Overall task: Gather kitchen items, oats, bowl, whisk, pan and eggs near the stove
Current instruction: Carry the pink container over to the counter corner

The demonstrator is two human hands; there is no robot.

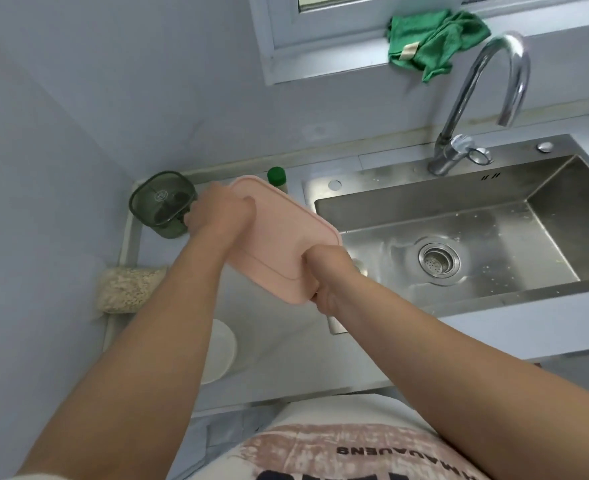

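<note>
Two-handed, clutched pink container (279, 244) by its ends, left hand (216, 213) and right hand (324, 275); risked dropping it into sink (511, 244) on loosened grip.

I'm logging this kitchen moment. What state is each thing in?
pink box: lid on, tilted, held by both hands
left hand: grips box's far end
right hand: grips box's near end
green container: lidded, upright
oats bag: lying on the counter
tap: no water running
green cloth: crumpled on the sill

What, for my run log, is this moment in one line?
left hand, right hand: grip pink container over counter | oats bag: on counter, untouched
</note>
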